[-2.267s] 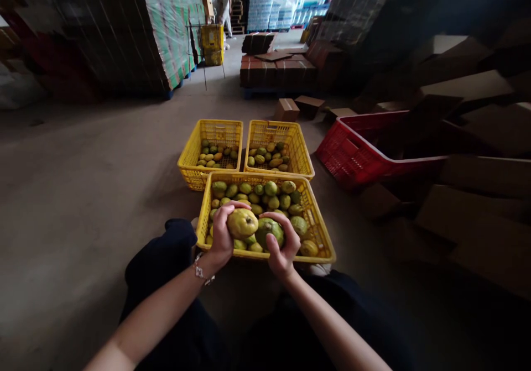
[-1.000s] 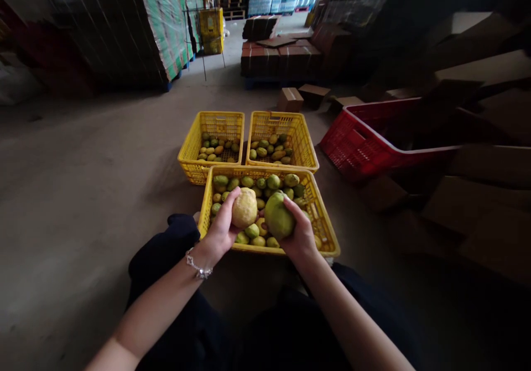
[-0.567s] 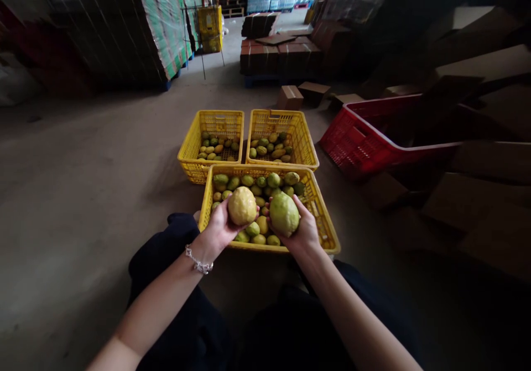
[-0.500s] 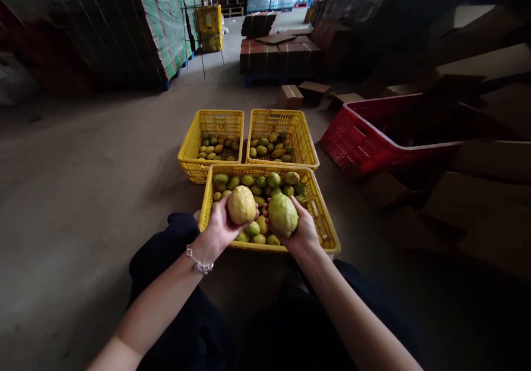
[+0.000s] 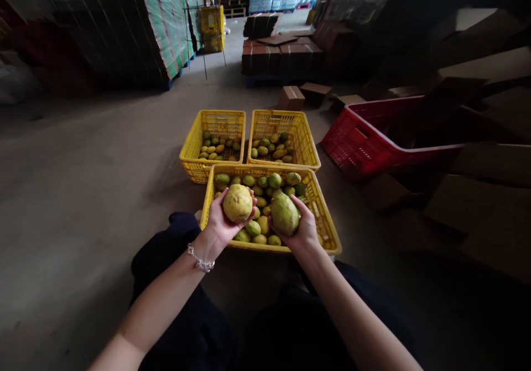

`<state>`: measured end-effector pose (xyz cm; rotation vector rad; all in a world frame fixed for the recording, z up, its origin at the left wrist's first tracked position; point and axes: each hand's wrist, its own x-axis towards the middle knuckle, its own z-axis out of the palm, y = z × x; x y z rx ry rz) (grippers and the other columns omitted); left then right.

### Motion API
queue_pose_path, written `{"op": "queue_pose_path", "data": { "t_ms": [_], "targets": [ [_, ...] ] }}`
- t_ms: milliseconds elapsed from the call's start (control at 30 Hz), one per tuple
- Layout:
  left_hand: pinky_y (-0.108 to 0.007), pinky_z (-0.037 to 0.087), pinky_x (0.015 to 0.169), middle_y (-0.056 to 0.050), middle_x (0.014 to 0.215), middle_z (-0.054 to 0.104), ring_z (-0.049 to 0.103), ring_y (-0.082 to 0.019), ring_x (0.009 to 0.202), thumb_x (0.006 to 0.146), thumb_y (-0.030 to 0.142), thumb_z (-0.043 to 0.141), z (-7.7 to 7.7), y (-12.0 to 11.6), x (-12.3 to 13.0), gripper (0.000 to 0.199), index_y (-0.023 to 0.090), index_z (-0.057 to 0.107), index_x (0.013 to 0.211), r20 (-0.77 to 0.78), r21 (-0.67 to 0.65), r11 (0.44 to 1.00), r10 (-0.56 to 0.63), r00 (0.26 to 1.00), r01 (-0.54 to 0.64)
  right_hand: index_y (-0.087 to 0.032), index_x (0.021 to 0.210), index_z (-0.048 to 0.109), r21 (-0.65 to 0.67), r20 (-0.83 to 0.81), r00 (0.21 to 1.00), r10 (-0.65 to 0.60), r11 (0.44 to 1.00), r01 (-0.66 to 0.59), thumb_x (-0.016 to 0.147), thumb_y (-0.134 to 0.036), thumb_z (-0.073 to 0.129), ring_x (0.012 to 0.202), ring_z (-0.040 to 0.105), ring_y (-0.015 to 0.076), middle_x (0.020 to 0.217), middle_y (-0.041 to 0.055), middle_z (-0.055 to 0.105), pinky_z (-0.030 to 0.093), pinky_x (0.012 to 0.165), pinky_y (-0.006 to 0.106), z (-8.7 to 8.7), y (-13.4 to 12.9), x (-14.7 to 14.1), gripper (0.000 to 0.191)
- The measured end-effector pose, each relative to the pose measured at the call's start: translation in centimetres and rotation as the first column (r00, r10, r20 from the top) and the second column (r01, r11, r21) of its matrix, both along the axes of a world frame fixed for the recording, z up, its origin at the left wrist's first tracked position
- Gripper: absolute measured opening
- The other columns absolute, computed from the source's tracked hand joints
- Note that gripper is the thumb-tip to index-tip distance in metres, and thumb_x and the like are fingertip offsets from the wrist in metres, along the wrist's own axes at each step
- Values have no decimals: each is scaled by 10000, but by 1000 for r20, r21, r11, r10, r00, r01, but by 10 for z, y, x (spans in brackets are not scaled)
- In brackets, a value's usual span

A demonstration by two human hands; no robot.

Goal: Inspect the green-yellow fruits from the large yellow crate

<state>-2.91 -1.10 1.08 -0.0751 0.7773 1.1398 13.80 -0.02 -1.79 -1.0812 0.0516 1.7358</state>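
On grey floor (image 5: 103,139): yellow fruit crates (image 5: 322,210); stacked cartons (image 5: 282,57) beyond.

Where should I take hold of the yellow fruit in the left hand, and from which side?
From above, I'd say, around the upper part of the yellow fruit: the left hand cups it from below, leaving the upward face bare. It is roundish with no handle in sight, so a wide, curved grip looks safer than a pinch.

The left hand (image 5: 218,221) hides part of the yellow fruit (image 5: 238,203), the right hand (image 5: 307,229) part of the green fruit (image 5: 285,214).
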Motion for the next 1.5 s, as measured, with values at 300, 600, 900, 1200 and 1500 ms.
{"op": "queue_pose_path", "data": {
  "t_ms": [300,600,900,1200,1500],
  "targets": [
    [-340,601,710,-86,889,722,694,-189,739,913,395,498,8,-1,3,331,147,690,1023,-67,13,999,31,997,-31,-184,794,666,54,-19,999,48,997,-47,803,-296,566,592,704,248,602,57,702,609,561,389,-20,2,-1,150],
    [-324,590,739,-60,848,695,682,-177,763,892,380,593,2,3,3,218,173,661,891,-45,-59,991,120,992,-122,-203,758,649,-2,-12,999,-32,999,32,797,-316,619,500,667,209,568,9,687,609,563,377,0,-2,-6,123],
    [-335,570,834,-84,911,744,714,-215,923,945,256,451,-4,4,5,281,166,703,1032,-78,-63,996,56,995,-61,-188,757,663,9,-3,1000,10,1000,-10,798,-314,556,554,701,231,602,60,710,607,553,364,-13,0,-4,171],
    [-383,577,820,-62,927,731,692,-213,871,860,433,627,0,3,5,263,210,688,987,-167,-77,986,131,977,-145,-204,804,644,39,-4,997,-78,996,78,843,-292,586,510,663,170,604,-7,699,610,555,314,14,-7,-10,113],
    [-330,600,724,-100,849,715,709,-207,774,939,391,515,-5,4,8,292,144,662,994,41,-82,992,97,994,-93,-172,767,664,1,4,991,137,991,-137,863,-308,425,519,678,235,587,103,710,561,481,329,-3,-2,-5,291]
  ]
}}
